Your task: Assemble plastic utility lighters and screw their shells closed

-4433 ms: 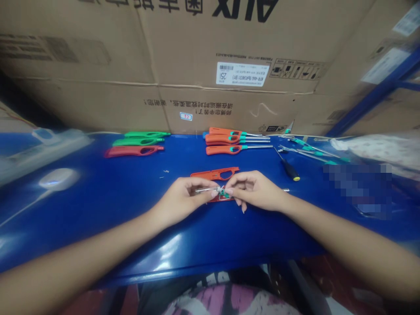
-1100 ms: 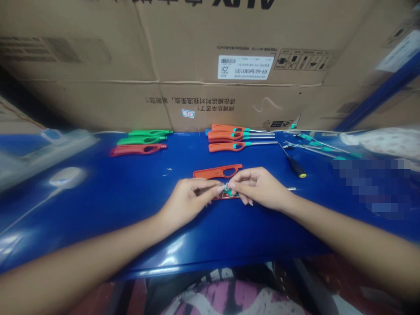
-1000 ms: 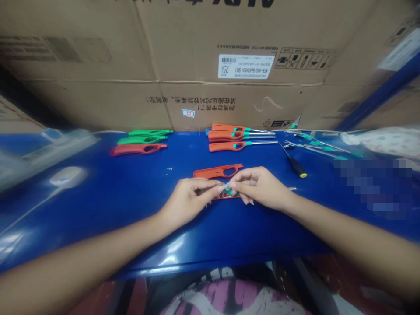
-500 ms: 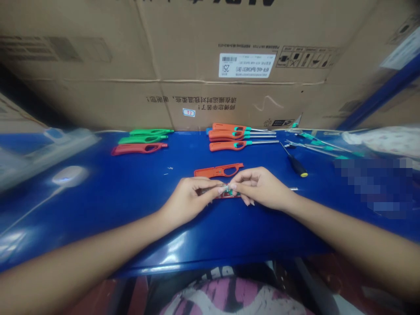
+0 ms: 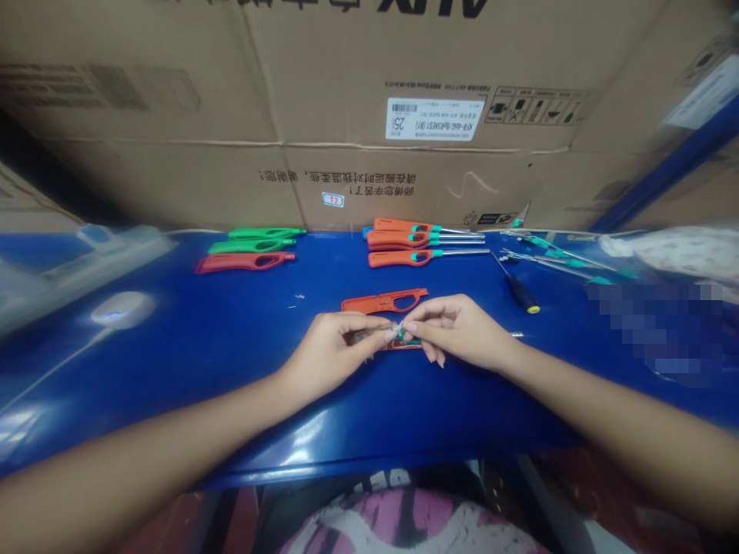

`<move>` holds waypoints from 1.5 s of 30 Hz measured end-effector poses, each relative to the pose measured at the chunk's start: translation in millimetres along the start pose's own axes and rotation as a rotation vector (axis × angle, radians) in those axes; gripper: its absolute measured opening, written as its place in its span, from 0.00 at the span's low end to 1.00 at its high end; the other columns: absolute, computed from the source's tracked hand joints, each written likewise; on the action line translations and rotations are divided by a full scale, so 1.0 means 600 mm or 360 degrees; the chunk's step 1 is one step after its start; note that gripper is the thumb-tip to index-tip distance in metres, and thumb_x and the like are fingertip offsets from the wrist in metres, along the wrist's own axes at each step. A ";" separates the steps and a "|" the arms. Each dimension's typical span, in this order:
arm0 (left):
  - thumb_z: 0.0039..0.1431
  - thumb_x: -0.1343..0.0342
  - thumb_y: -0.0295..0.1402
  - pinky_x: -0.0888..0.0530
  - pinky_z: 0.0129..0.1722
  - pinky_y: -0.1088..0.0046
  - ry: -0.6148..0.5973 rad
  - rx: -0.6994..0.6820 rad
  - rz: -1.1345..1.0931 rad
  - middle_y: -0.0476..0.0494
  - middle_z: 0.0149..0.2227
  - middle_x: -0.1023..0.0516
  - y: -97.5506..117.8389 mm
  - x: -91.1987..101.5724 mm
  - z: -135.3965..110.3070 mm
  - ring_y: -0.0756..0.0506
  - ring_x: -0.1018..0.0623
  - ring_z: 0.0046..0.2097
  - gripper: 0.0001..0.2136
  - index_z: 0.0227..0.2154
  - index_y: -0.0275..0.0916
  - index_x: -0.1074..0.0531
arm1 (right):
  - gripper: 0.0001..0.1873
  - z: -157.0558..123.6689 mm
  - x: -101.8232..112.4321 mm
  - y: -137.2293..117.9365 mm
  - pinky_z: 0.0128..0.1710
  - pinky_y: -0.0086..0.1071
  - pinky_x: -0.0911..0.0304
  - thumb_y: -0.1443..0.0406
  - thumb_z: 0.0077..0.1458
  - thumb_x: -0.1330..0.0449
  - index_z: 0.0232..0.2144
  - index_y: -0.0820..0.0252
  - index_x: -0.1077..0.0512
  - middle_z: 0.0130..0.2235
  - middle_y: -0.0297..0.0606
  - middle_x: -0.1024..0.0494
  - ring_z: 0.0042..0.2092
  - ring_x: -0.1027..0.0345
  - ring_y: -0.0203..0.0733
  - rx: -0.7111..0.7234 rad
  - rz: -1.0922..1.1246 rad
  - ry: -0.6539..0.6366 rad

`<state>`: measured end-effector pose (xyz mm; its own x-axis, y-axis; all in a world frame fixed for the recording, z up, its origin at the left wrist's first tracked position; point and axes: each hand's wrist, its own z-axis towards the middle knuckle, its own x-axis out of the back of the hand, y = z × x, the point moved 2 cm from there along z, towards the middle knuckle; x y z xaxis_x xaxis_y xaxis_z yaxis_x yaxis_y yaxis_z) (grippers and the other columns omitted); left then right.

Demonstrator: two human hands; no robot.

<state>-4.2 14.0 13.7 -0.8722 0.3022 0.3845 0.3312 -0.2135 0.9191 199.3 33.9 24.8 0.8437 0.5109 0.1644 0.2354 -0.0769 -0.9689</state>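
Observation:
My left hand (image 5: pixel 338 345) and my right hand (image 5: pixel 456 331) meet at the middle of the table, thumbs and fingers pinched close together. Between their fingertips are the small pale and green inner parts (image 5: pixel 398 332) of a long-nosed lighter; fingers partly hide them. Under the fingers lies an open red lighter half-shell (image 5: pixel 404 346). A metal tube end (image 5: pixel 517 335) pokes out to the right, beyond my right wrist. Just behind my hands rests an orange half-shell (image 5: pixel 378 302) with a trigger loop.
Several orange lighters (image 5: pixel 398 257) are stacked at the back. Green shells (image 5: pixel 248 246) and a red shell (image 5: pixel 245 263) lie left of them. A screwdriver (image 5: pixel 523 292) and several metal rods with green parts (image 5: pixel 560 254) are at right. A cardboard box (image 5: pixel 202 177) stands behind the blue table (image 5: pixel 231 338).
My hands stay in the same pinch, with only a slight shift of the fingertips around the small lighter parts. The view tilts very slightly; the other things lie as before.

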 end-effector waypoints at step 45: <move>0.64 0.41 0.33 0.28 0.43 0.69 -0.0200 -0.0419 0.0841 0.43 0.39 0.21 0.035 0.034 -0.002 0.45 0.23 0.43 0.07 0.40 0.40 0.19 | 0.11 -0.011 -0.001 -0.006 0.12 0.22 0.47 0.57 0.60 0.41 0.37 0.60 0.29 0.15 0.23 0.34 0.13 0.43 0.29 -0.0074 -0.0259 0.0021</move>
<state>-15.6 14.6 40.8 -0.5593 0.1965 0.8054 0.5941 -0.5826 0.5547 201.3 28.1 29.1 0.7988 0.5086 0.3215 0.3916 -0.0338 -0.9195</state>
